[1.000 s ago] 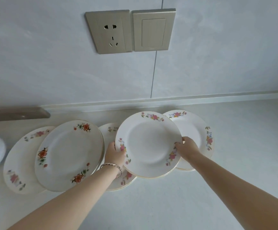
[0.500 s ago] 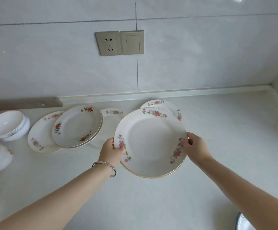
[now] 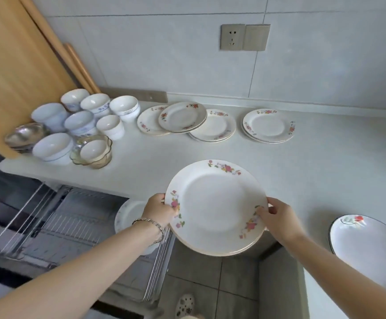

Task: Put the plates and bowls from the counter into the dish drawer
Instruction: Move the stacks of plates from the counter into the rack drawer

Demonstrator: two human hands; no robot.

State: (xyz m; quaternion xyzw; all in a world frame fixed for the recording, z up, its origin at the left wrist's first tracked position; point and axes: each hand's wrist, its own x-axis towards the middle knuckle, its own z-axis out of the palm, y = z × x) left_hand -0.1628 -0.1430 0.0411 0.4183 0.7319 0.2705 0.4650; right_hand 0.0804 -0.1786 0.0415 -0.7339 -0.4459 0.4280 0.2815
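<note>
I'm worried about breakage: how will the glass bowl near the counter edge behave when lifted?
The glass bowl looks rigid and brittle, with a thin wavy rim. The small white bowl inside it likely slides or clinks if tilted. Its glossy surface may be slippery.

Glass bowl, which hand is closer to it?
Left. The left hand grips the left rim of the held plates, down-right of the glass bowl; the right hand grips the opposite rim, farther right.

Bowls (image 3: 76, 125) left of plates (image 3: 215, 124)
</note>
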